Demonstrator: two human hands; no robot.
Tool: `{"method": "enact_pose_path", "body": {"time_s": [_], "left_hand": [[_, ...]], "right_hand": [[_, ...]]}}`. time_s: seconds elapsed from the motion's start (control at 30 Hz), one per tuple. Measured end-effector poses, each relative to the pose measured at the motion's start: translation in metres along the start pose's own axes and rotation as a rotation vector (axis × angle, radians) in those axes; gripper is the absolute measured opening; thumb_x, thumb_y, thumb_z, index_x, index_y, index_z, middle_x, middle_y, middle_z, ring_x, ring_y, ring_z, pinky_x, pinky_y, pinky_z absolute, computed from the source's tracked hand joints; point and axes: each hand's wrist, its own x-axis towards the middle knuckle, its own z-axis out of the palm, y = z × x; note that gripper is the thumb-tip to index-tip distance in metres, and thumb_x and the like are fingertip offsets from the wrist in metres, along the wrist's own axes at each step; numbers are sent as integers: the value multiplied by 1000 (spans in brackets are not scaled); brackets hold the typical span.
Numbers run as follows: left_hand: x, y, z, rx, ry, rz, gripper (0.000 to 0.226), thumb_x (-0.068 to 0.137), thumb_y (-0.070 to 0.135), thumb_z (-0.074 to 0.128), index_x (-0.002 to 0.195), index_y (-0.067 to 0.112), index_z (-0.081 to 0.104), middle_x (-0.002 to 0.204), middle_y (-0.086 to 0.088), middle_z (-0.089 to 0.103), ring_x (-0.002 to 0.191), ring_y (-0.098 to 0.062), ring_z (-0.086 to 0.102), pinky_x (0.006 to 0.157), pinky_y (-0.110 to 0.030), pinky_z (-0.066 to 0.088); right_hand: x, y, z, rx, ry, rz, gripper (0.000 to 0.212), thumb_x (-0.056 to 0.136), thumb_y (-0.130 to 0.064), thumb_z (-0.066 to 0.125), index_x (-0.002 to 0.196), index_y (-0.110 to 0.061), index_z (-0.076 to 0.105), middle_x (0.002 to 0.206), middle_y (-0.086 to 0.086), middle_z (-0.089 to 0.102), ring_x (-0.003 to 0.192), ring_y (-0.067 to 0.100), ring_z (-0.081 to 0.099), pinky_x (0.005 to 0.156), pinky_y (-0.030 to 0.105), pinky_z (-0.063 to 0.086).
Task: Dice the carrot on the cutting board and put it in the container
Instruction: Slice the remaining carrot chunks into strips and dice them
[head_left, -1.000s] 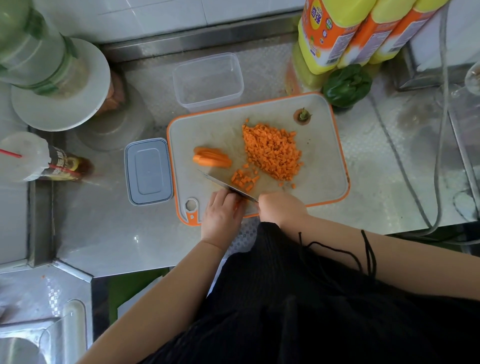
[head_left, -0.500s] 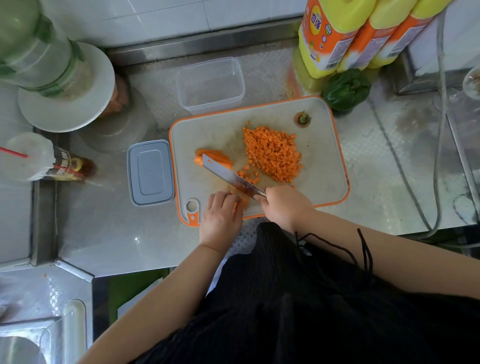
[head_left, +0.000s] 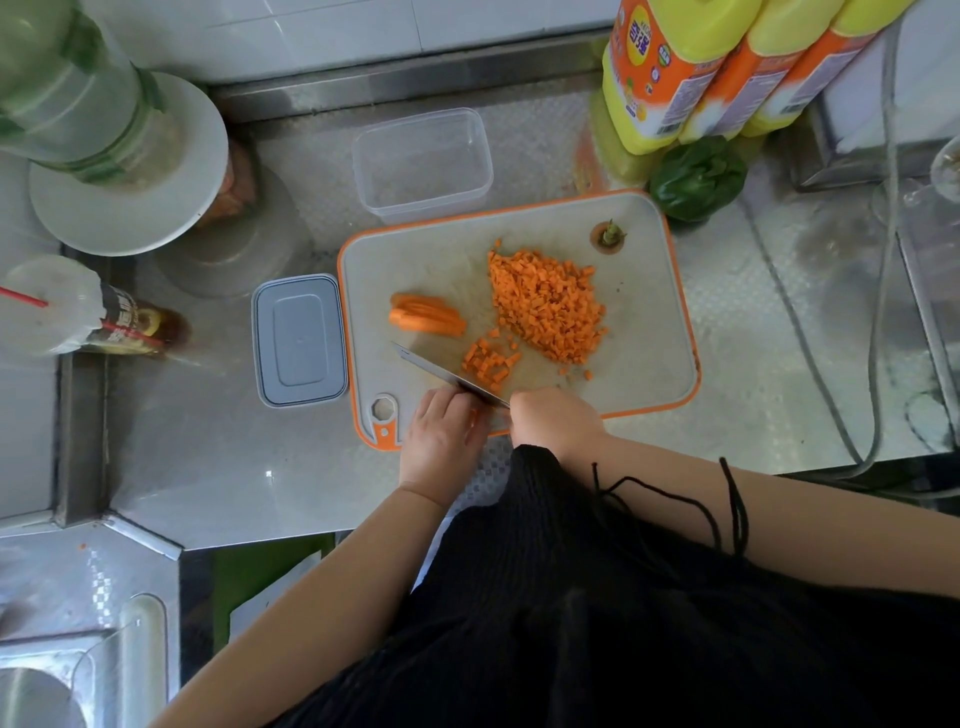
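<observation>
Carrot, head view: mostly diced, a large heap of small cubes on the middle of the cutting board, white with an orange rim, lying on a steel counter. A smaller cluster of cubes sits just beside the heap, toward the person. Uncut carrot strips, stacked lengthwise, lie on the left part of the board, apart from the heap. Carrot top, with green stub, near the far right corner of the board. Knife: blade angled across the near edge of the board, tip pointing left, touching the small cluster. Right hand closed around the knife handle. Left hand curled at the near edge of the board beside the blade, fingers pressed down; what lies under them is hidden. Container, clear, empty, behind the board. Lid, grey, flat, left of the board. Green pepper and yellow bottles at far right.
</observation>
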Motion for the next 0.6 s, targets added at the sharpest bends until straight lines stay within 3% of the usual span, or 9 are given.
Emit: {"method": "enact_pose_path", "body": {"time_s": [0.1,0.23,0.33,0.47,0.6], "left_hand": [[0,-2,1,0,-4,18,22,89,23,56,87,4,67,90,-9,63,85,-26,55,73,-34,47],[-1,-5,1,10,7,65,17,91,18,57,89,5,68,93,-8,65,86,-28,58,76,-39,51],[-3,-4,-5,25,46,93,15,90,16,58,89,5,68,93,-9,64,86,-28,56,78,-34,48],[-7,-6,-6,64,17,93,7,84,11,66,88,5,66,93,-10,61,85,-29,53,71,-37,48],[-7,-4,-3,49,-7,63,11,86,15,61,89,6,66,90,-8,60,84,-26,50,67,-38,47]], "right_hand": [[4,4,0,81,38,-16,10,96,-15,47,91,-10,54,74,3,52,70,24,54,60,32,41],[11,18,-6,278,72,-29,37,100,-42,42,74,-14,45,67,0,47,67,23,49,50,30,29],[7,19,-7,245,78,-45,41,101,-42,38,68,-17,41,64,1,48,60,20,48,46,29,26],[-5,14,-5,146,57,-51,39,102,-39,36,70,-17,38,66,1,48,60,21,49,53,32,35],[-7,9,-3,85,30,-69,28,101,-28,40,84,-8,50,66,3,46,69,28,52,60,33,37]]}}
